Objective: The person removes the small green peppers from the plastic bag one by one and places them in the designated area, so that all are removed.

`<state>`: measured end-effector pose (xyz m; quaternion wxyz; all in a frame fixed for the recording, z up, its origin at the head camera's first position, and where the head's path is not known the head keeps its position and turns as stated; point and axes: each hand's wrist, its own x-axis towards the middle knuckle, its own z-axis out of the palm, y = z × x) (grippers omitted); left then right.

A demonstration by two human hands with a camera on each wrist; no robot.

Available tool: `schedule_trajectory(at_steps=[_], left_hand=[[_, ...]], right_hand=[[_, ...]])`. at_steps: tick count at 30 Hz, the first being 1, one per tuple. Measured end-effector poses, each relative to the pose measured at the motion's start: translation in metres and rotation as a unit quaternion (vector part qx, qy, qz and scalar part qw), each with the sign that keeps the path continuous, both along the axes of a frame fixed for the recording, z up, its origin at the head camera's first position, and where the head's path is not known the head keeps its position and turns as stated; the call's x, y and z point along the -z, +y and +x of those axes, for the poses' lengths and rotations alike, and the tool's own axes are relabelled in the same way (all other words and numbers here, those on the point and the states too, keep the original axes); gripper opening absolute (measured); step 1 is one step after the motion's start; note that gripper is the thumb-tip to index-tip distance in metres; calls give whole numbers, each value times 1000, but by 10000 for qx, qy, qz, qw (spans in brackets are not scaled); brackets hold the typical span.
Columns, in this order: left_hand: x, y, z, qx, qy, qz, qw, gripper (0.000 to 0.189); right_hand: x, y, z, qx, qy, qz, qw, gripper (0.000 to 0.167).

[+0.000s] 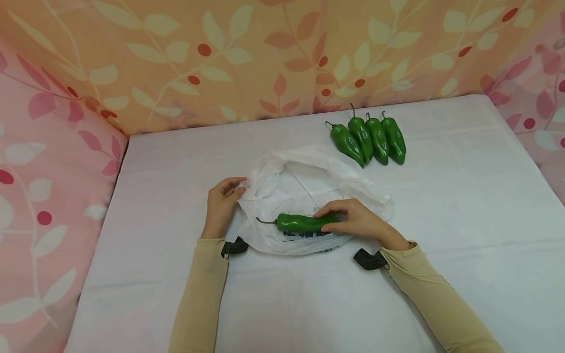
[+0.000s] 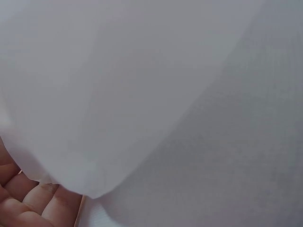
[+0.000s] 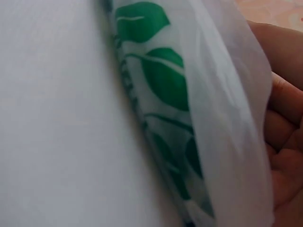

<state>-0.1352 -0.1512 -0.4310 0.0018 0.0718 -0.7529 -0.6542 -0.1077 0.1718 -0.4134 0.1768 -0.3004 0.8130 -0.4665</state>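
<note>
A white plastic bag lies on the table with its mouth spread wide. My left hand pinches the bag's left edge between thumb and fingers. Over the bag's opening, my right hand grips a green pepper by its right end, the stem pointing left. In the left wrist view, the bag's film covers most of the picture and curled fingers show at lower left. Green leaf prints on the bag fill the middle of the right wrist view; the pepper is hidden there.
Several more green peppers lie side by side beyond the bag's right rear, stems away from me. A white cloth covers the table. Leaf-patterned curtains stand behind and at both sides. Black devices sit at both wrists.
</note>
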Motion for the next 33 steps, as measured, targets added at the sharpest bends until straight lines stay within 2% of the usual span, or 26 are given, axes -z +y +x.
schedule_trajectory(at_steps=[7,14,17,22,33], left_hand=[[0,0,0,-16,-14,19,10000,25],[0,0,0,-20,4,53,10000,25],[0,0,0,-7,-8,52,10000,25],[-1,0,0,7,-7,-23,10000,25],[0,0,-1,24,16,-41,10000,26]], right_hand=[[3,0,-1,96,52,-154,9998,25],[6,-4,-2,275,609,-416,9969,22],[7,-3,-3,392,614,-355,9967,19],[10,-1,-4,349,640,-422,9964,18],[7,-1,-2,261,762,-228,9965,30]])
